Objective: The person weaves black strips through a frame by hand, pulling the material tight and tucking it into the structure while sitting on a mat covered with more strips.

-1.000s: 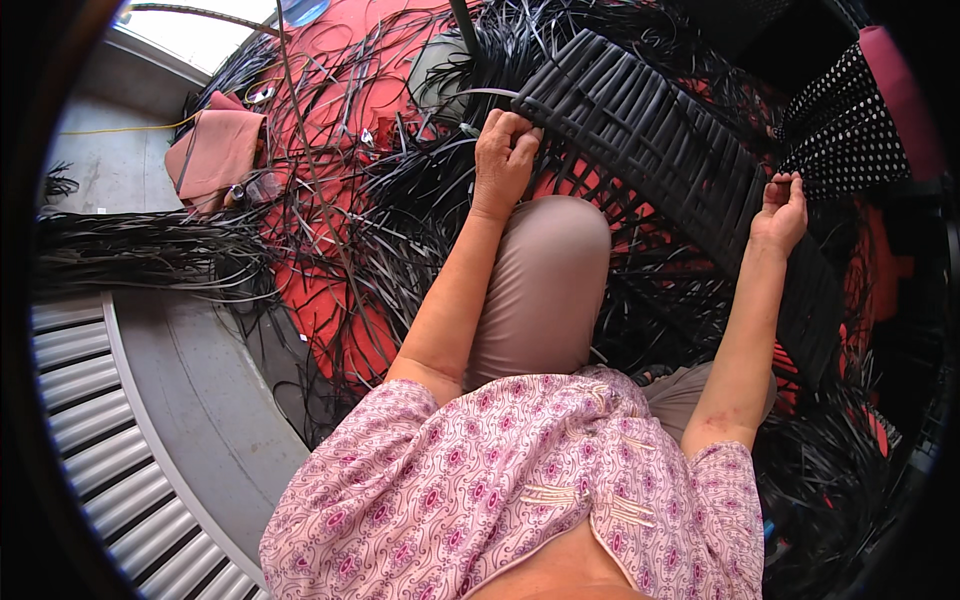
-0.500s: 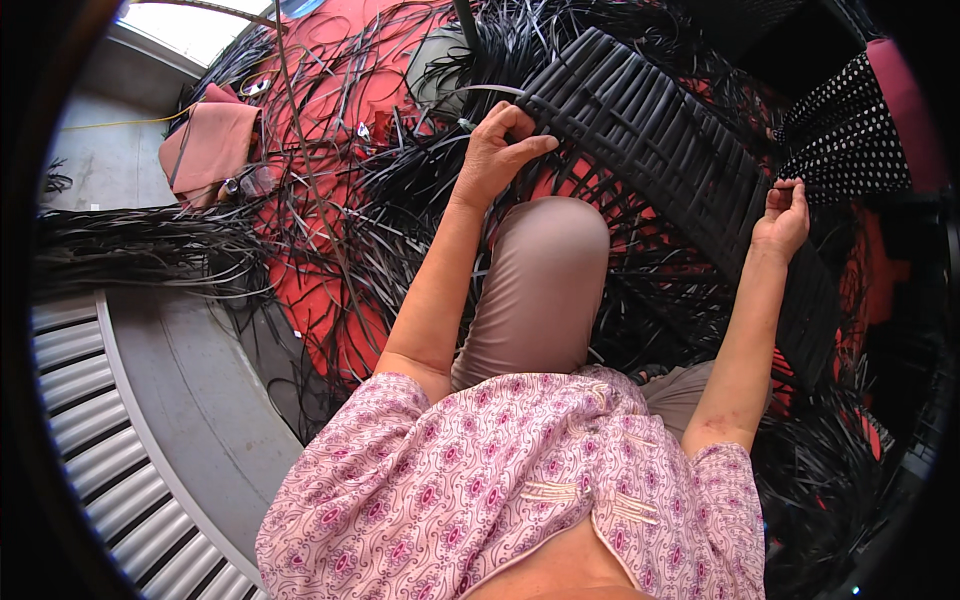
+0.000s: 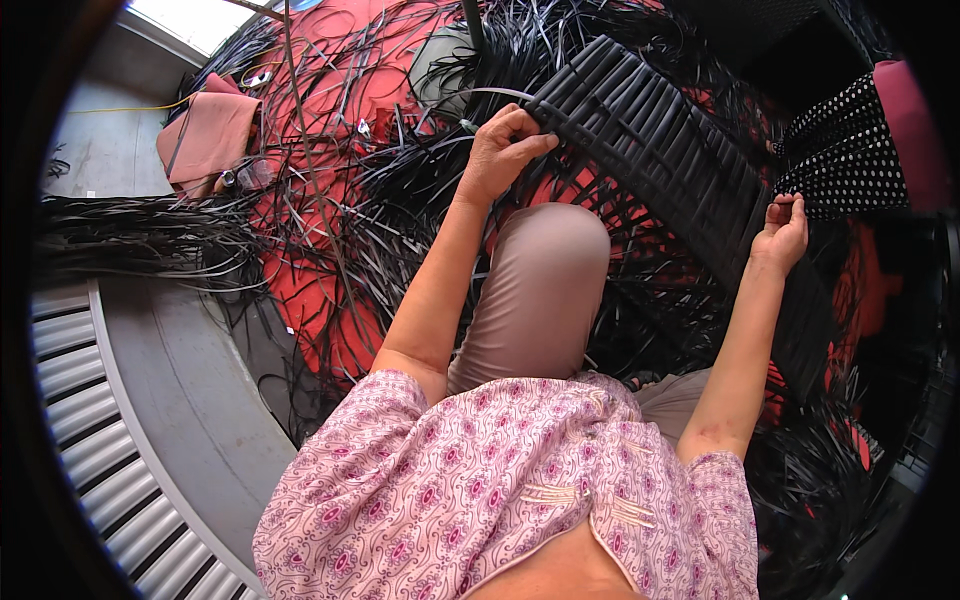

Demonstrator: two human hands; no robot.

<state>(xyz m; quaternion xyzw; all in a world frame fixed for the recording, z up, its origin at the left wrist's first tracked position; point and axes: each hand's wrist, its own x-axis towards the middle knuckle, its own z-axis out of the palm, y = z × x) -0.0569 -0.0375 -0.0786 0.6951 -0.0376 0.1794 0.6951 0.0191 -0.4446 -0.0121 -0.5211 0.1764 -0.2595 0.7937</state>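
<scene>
A long black panel woven from flat plastic strips (image 3: 650, 130) slants from the upper middle down to the right, beyond my raised knee. My left hand (image 3: 505, 155) is closed at the panel's upper left corner, thumb laid along its edge. Over that hand a thin pale strip (image 3: 490, 92) arcs out from the corner. Near the panel's right-hand edge my right hand (image 3: 780, 235) is raised, palm up. Its fingers are curled in a pinch, and whatever they hold is too small to make out. Loose black strips (image 3: 420, 175) lie tangled around the panel.
Red sheeting (image 3: 340, 75) covers the floor under the strips. Another person's polka-dot clothing (image 3: 845, 145) is close at the right. A folded pink cloth (image 3: 210, 135) lies at the left, near a thick strip bundle (image 3: 150, 240). Slatted metal (image 3: 100, 430) fills the lower left.
The view has shifted slightly. My right hand sits a little lower in the picture, still pinched. My left hand stays at the panel's corner.
</scene>
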